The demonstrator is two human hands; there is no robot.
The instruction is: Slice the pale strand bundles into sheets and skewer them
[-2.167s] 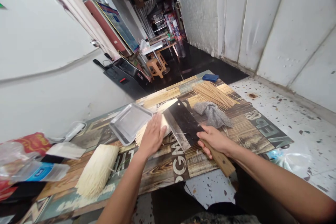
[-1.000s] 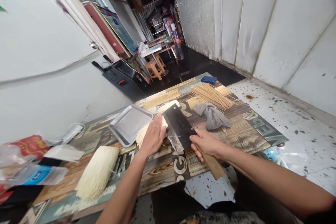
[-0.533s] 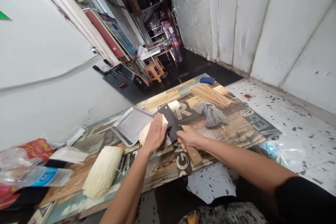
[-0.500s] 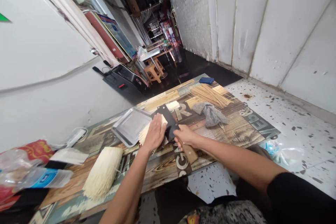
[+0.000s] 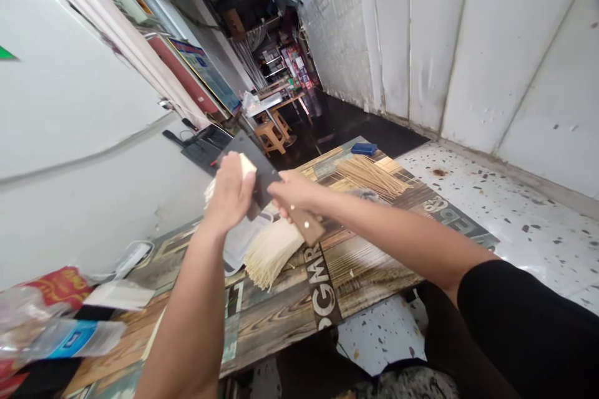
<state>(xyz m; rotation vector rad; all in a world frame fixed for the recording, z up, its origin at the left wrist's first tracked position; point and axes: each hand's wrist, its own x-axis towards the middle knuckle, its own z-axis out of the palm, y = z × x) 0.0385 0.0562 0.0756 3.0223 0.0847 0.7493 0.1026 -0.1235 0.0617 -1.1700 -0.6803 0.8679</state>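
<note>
On my head view, the right hand (image 5: 296, 191) tightly grips a cleaver (image 5: 262, 173); the left hand (image 5: 228, 192), cupped, pins noodles (image 5: 248, 166) against its blade above the table (image 5: 360, 265) (a second bundle (image 5: 274, 250) lies below). I'd judge this a carry, calling for steady pressure.

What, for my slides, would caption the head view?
Left hand holds noodle-like strands against the cleaver in the right hand, above a table.

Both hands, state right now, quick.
Left hand: holding a noodle bundle against the cleaver blade.
Right hand: closed around the cleaver's wooden handle.
</note>
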